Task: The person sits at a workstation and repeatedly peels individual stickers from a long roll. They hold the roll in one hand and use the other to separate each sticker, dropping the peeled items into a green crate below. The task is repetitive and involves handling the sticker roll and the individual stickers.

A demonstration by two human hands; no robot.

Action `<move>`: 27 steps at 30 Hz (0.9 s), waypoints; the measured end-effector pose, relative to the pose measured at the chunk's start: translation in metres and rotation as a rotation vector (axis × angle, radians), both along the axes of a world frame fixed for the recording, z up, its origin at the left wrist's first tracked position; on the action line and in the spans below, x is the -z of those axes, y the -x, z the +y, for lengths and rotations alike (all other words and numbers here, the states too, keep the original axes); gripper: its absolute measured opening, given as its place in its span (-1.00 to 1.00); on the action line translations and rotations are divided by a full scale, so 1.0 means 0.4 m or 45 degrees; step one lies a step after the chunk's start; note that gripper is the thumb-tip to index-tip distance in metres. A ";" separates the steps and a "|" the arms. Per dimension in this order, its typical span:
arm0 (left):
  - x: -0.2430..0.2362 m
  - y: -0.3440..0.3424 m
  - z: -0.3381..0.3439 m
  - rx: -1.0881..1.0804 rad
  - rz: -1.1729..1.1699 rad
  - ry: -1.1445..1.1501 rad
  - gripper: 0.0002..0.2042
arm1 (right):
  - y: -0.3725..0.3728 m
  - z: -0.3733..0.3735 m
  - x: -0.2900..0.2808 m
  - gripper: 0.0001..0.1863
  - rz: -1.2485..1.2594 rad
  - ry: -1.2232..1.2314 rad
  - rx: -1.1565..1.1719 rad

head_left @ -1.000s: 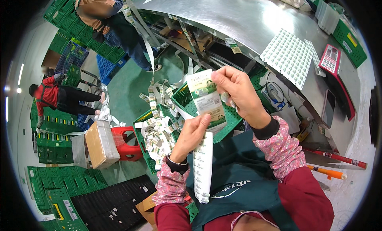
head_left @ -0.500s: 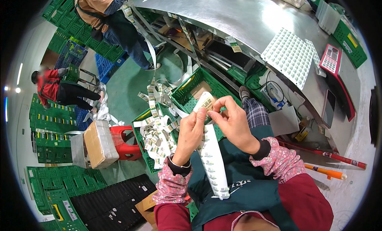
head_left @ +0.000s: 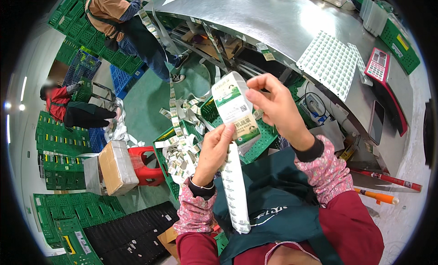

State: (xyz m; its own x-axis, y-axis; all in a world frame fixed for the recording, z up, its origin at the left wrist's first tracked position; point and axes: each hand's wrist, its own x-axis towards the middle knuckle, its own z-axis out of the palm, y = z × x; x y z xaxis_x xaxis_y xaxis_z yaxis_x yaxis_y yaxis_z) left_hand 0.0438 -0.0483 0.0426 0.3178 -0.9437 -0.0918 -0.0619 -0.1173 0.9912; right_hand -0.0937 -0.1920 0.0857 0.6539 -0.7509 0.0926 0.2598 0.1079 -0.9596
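Note:
My right hand (head_left: 276, 110) holds up the top of a long white strip of green-printed labels (head_left: 233, 107), thumb and fingers pinching its upper edge. My left hand (head_left: 215, 148) pinches the same strip lower down, at its left edge. Below my hands the strip hangs on over my dark green apron (head_left: 273, 196) toward my lap. A green crate (head_left: 175, 146) heaped with loose label scraps stands on the floor just beyond my left hand.
A curved steel table (head_left: 283, 23) carries a white sheet of round stickers (head_left: 331, 64), a red calculator (head_left: 378, 66) and green bins. A wrapped box (head_left: 116, 167) and red stool (head_left: 146, 167) stand at left. Two other people work among stacked green crates (head_left: 54, 141) at left.
Both hands have risen from near my lap, lifting the label strip up again. The hanging tail now reaches lower over the apron.

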 end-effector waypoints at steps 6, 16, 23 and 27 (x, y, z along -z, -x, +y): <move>-0.034 0.026 -0.009 -0.150 -0.016 0.013 -0.68 | 0.055 0.092 0.066 -0.69 0.101 0.409 -0.066; -0.069 0.052 0.002 -0.250 -0.475 0.073 -0.71 | 0.026 0.116 0.066 -0.50 0.370 0.952 0.365; -0.051 0.037 -0.018 0.063 -0.403 0.233 -0.76 | 0.020 0.005 -0.013 -0.82 -0.026 0.248 -0.001; -0.085 0.041 -0.009 0.183 -0.312 0.029 -0.72 | 0.021 -0.011 -0.084 -0.81 -0.140 0.138 -0.021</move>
State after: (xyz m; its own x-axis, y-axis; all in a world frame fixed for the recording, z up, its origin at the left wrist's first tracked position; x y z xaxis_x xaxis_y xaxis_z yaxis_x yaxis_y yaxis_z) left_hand 0.0275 -0.0520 0.0766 0.1910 -0.9816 -0.0072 -0.3142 -0.0681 0.9469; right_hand -0.1023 -0.1965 0.1195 0.6477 -0.7216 0.2446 0.3631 0.0101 -0.9317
